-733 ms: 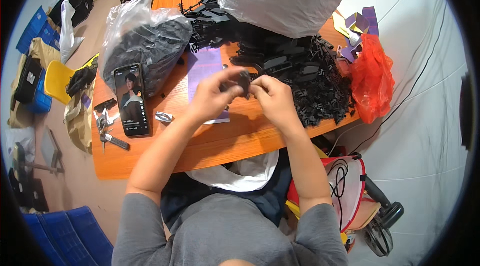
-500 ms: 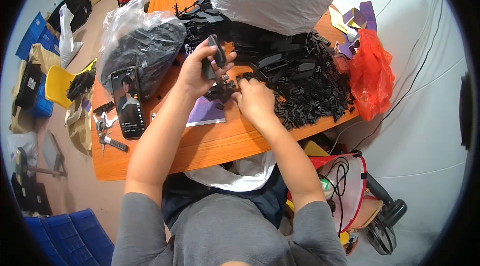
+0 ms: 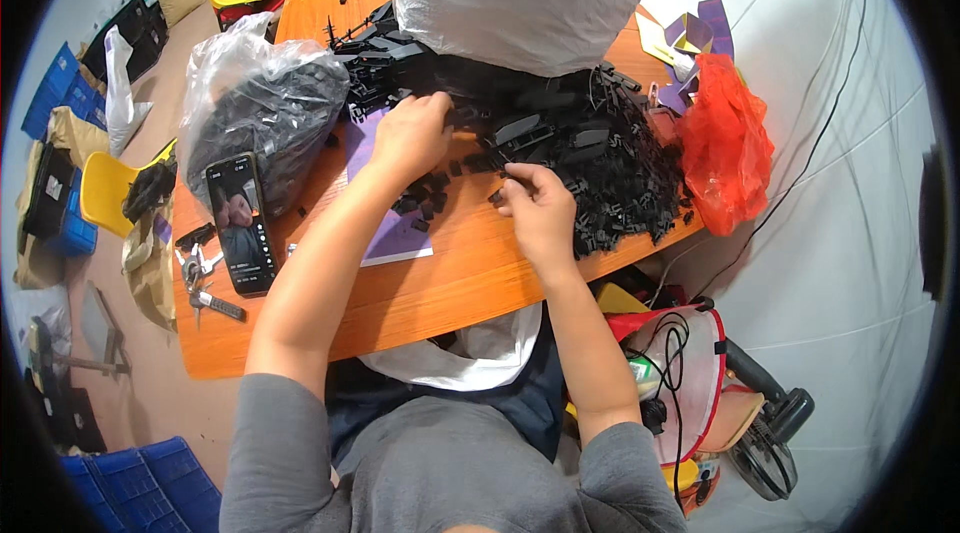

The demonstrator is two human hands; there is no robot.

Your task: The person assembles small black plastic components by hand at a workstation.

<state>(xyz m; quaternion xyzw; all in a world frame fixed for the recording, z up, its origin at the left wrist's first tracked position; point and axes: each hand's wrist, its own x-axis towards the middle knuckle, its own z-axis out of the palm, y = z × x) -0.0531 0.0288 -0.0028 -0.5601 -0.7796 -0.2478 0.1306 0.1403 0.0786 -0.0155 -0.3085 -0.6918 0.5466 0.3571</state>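
My left hand reaches over the near left side of a heap of black plastic parts, its back toward me. Its fingers are curled, and whatever they hold is hidden. To its right, my right hand pinches a small black plastic part between thumb and forefinger, at the heap's near edge. Several loose small black parts lie between the hands, some on a purple and white sheet. Longer, flat black pieces rest on top of the heap.
A large white sack stands behind the heap. Left on the wooden table are a clear bag of black parts, a lit phone and keys. A red plastic bag hangs at the right edge.
My left hand has turned over and lowered toward the heap; the oblong black part it held is out of sight. My right hand has lifted slightly and shifted right, now pinching a small part.
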